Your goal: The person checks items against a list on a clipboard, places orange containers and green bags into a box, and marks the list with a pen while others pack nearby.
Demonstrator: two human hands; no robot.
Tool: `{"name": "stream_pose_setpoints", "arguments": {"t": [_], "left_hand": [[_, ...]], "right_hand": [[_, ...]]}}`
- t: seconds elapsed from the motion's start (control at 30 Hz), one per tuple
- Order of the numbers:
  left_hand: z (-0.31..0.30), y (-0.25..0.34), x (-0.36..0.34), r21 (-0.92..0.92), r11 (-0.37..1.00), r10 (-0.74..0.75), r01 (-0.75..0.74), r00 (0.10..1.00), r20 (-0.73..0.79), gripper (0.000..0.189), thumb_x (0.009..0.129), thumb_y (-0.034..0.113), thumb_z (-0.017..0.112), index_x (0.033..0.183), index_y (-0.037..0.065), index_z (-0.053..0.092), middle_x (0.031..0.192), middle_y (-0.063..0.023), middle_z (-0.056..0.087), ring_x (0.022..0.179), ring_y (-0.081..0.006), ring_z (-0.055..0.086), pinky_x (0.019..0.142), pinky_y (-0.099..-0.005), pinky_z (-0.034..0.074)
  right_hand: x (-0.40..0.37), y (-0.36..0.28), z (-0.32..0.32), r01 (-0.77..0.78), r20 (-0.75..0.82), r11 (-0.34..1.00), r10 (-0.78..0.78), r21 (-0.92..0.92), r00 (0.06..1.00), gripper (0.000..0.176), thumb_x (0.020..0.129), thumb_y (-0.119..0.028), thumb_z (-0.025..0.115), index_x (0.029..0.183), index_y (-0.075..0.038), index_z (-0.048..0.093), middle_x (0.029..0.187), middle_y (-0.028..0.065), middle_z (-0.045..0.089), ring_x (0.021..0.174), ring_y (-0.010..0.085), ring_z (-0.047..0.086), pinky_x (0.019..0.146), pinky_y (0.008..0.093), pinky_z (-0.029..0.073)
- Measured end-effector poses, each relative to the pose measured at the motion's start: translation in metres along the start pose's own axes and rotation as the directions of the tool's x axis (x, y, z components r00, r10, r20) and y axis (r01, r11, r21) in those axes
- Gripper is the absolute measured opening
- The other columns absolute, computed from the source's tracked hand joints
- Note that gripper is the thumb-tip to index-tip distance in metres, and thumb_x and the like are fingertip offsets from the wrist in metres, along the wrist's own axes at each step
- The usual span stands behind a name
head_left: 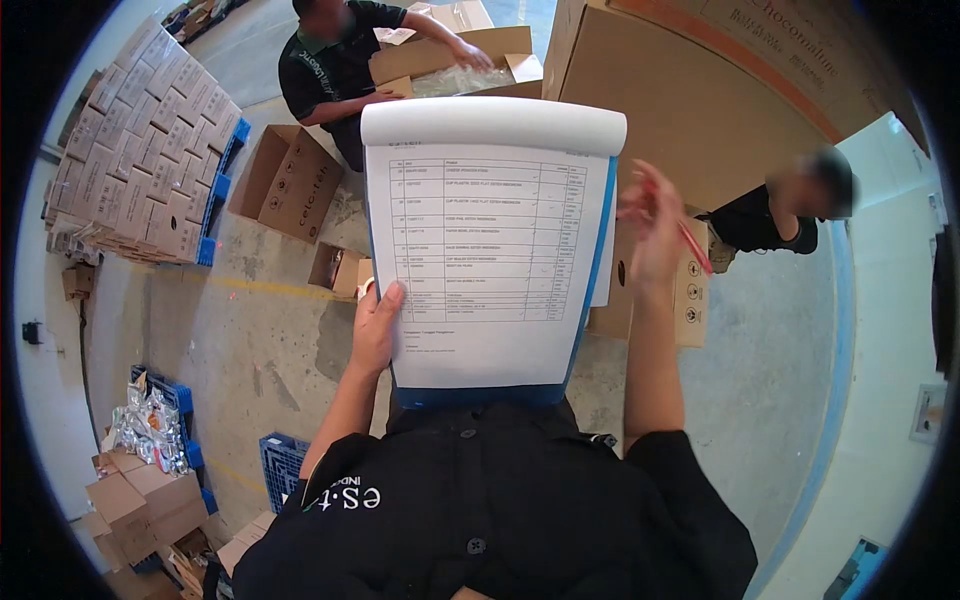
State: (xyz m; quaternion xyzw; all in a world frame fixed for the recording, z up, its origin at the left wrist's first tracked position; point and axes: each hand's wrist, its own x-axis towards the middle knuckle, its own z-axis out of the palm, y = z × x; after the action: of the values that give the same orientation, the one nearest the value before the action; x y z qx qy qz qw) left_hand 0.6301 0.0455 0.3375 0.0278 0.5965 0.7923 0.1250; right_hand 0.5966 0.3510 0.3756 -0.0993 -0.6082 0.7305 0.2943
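Observation:
My left hand (378,325) grips the left edge of a blue clipboard (590,290), held up in front of my chest. On it lies a printed list (487,270) with a table of rows, its top sheet folded back over the clip. My right hand (652,225) is raised just right of the clipboard and holds a red pen (694,246), slightly blurred. My black shirt (500,500) fills the lower middle of the view.
A person in a dark shirt (335,65) reaches into an open carton (500,50) at the top. Another person (790,210) bends by large cartons (690,110) on the right. Stacked boxes on a blue pallet (140,150) stand left; an open box (290,185) lies on the concrete floor.

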Motion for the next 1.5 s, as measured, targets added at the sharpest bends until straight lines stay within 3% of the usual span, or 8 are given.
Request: {"name": "stream_pose_setpoints", "arguments": {"t": [0.13,0.3,0.67,0.73,1.17,1.23,1.33,1.5], "left_hand": [[-0.003,-0.003,0.003,-0.007,1.000,-0.023,0.023,1.000,0.006,0.040,0.089,0.027,0.044,0.113,-0.005,0.044,0.107,-0.0111,0.054,0.095,-0.0154,0.052,0.083,-0.0266,0.040],[0.002,-0.002,0.006,-0.015,1.000,-0.018,0.019,0.999,0.048,0.042,0.089,0.027,0.044,0.115,-0.006,0.043,0.108,-0.0122,0.053,0.096,-0.0164,0.052,0.084,-0.0274,0.040],[-0.003,-0.005,0.001,-0.037,0.999,0.000,0.002,0.999,0.038,0.042,0.089,0.029,0.044,0.112,-0.006,0.046,0.107,-0.0128,0.055,0.095,-0.0175,0.054,0.084,-0.0281,0.041],[-0.004,-0.005,0.000,-0.090,0.996,-0.019,0.023,0.999,0.041,0.042,0.089,0.029,0.044,0.113,-0.005,0.046,0.108,-0.0130,0.055,0.096,-0.0177,0.054,0.084,-0.0284,0.041],[-0.007,-0.007,-0.007,-0.139,0.990,0.002,0.006,0.998,0.060,0.041,0.089,0.028,0.043,0.114,-0.005,0.045,0.109,-0.0132,0.054,0.097,-0.0178,0.054,0.084,-0.0288,0.042],[-0.008,-0.007,-0.008,-0.139,0.990,-0.022,0.031,0.998,0.065,0.041,0.089,0.027,0.043,0.114,-0.005,0.045,0.109,-0.0132,0.054,0.097,-0.0177,0.054,0.084,-0.0286,0.042],[-0.010,-0.008,-0.010,-0.142,0.989,-0.026,0.034,0.998,0.057,0.040,0.089,0.027,0.042,0.114,-0.005,0.045,0.108,-0.0131,0.054,0.097,-0.0176,0.054,0.084,-0.0282,0.042],[-0.012,-0.011,-0.008,-0.162,0.987,-0.002,0.005,1.000,0.018,0.041,0.090,0.027,0.042,0.114,-0.005,0.044,0.108,-0.0128,0.055,0.095,-0.0168,0.054,0.083,-0.0278,0.042]], "right_hand": [[-0.037,-0.030,0.013,0.165,0.056,0.932,-0.193,0.323,0.980,0.015,0.085,-0.011,0.043,0.096,0.000,0.047,0.079,0.0085,0.052,0.068,0.0079,0.048,0.058,0.0227,0.043],[-0.039,-0.016,0.038,0.526,0.127,0.833,-0.511,-0.173,0.850,0.015,0.069,0.010,0.055,0.077,-0.001,0.049,0.067,0.0049,0.052,0.056,0.0043,0.049,0.055,0.0198,0.046],[-0.038,-0.020,0.046,0.544,0.203,0.770,-0.505,-0.334,0.839,0.014,0.069,0.005,0.059,0.078,0.000,0.050,0.068,0.0083,0.056,0.058,0.0072,0.055,0.055,0.0189,0.045],[-0.040,-0.011,0.046,0.497,-0.012,0.838,-0.512,-0.225,0.859,0.014,0.069,0.004,0.059,0.077,-0.001,0.049,0.068,0.0072,0.056,0.056,0.0070,0.054,0.054,0.0186,0.045],[-0.045,-0.011,0.044,0.506,0.002,0.789,-0.539,-0.349,0.842,0.014,0.070,0.005,0.056,0.075,-0.002,0.045,0.063,0.0051,0.050,0.054,0.0057,0.046,0.050,0.0182,0.039],[-0.046,-0.015,0.041,0.507,-0.086,0.852,-0.519,-0.131,0.850,0.014,0.071,0.006,0.052,0.078,-0.002,0.043,0.065,0.0065,0.049,0.057,0.0062,0.044,0.054,0.0189,0.040],[-0.052,-0.019,0.036,0.458,0.046,0.880,-0.456,-0.130,0.889,0.012,0.076,0.007,0.046,0.084,-0.001,0.041,0.081,0.0086,0.046,0.069,0.0094,0.043,0.066,0.0218,0.040],[-0.061,-0.007,0.037,0.513,0.102,0.839,-0.503,-0.181,0.858,0.013,0.072,0.006,0.051,0.079,-0.001,0.043,0.066,0.0088,0.049,0.058,0.0091,0.046,0.055,0.0205,0.042]]}}
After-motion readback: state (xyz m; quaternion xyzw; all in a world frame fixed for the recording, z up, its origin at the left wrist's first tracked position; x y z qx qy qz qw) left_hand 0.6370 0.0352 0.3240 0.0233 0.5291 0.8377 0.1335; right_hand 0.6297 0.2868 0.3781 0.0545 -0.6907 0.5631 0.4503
